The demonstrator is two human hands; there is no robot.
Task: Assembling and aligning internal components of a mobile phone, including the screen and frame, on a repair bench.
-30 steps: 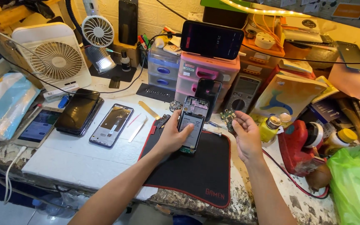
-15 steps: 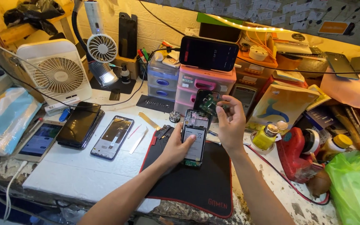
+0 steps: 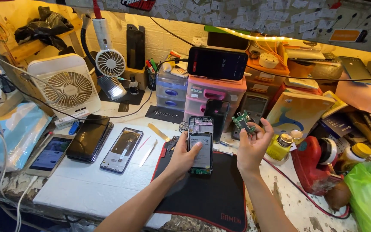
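Two pieces are in your hands: an opened phone and a small green circuit board. Your left hand grasps the phone from below, thumb laid across its battery, holding it face-down just above the black mat at the middle of the bench. Its back cover is already off, so the battery and the upper electronics lie bare. Your right hand pinches the board between its fingertips, lifted just clear of the phone at about 2 o'clock from it.

By my reading, the opening-up is done and the board is out of the phone; whether it belongs to this phone I cannot tell. Anything like refitting and closing the back looks still to do.

The phone's long axis runs from 6 to 12 o'clock, with its camera end pointing away from you toward the pink drawer box. It sits nearly upright in your view, tipped slightly back.

At 9 o'clock, well apart, lie another stripped phone frame and a dark phone, with a white fan behind them. A yellow bottle stands near your right hand at 3 o'clock.
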